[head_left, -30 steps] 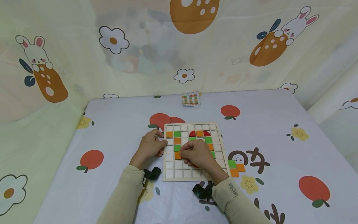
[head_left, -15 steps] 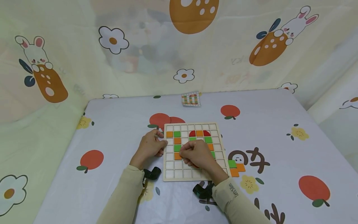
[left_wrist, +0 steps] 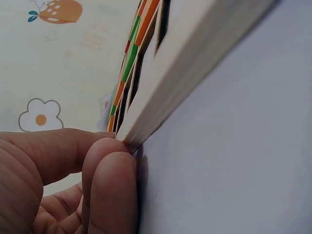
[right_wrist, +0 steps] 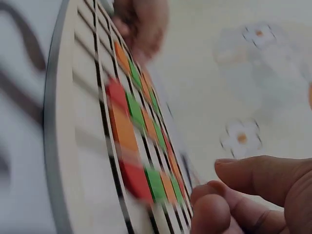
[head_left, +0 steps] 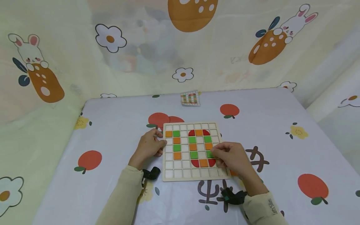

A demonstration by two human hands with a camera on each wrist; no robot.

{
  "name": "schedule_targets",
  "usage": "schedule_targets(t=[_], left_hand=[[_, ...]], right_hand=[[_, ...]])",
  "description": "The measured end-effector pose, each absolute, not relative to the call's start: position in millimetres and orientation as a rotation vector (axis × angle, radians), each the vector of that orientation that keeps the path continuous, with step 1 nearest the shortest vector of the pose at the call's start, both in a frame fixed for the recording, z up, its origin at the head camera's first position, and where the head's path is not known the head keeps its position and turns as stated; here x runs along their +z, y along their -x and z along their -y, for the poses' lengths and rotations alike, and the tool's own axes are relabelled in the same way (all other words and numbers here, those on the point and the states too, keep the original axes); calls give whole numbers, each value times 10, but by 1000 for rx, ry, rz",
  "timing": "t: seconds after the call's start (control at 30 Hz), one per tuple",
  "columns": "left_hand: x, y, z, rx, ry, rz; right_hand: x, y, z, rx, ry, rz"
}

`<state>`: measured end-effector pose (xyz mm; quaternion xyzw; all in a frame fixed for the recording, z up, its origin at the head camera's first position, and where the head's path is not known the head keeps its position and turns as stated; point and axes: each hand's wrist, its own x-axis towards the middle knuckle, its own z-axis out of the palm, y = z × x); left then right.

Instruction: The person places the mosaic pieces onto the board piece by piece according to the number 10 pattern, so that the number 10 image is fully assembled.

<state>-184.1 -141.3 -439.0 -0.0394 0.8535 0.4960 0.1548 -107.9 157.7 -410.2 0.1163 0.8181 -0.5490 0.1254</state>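
A wooden grid board (head_left: 182, 179) lies on the table, holding orange and green square tiles and red rounded corner tiles. Together the red, orange and green tiles make a closed ring (head_left: 203, 162) on its right half; a shorter orange and green column (head_left: 176, 147) stands on the left. My left hand (head_left: 147, 144) pinches the board's left edge, thumb on top, as the left wrist view shows at the rim (left_wrist: 161, 92). Over the board's right side is my right hand (head_left: 236, 157), its fingers loosely bent, with nothing showing between thumb and fingertips (right_wrist: 224, 163) in the right wrist view.
An orange tile (head_left: 233, 173) shows beside the board's right edge, partly behind my right hand. At the table's back lies a small card (head_left: 190, 98) with a coloured grid pattern. A printed cloth (head_left: 112, 175) covers the table, and a patterned curtain (head_left: 152, 84) hangs behind it.
My right hand has moved right from the middle of the board to its right side, uncovering the ring of tiles. The left hand stays at the board's edge. The head view has shifted slightly.
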Motion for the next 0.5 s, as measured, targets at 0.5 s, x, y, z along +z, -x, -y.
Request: schedule_targets(t=[0.5], left_hand=[[-4387, 1840, 1393, 1428, 149, -2428]], right_hand=[[-4225, 777, -2134, -1210, -515, -2647]])
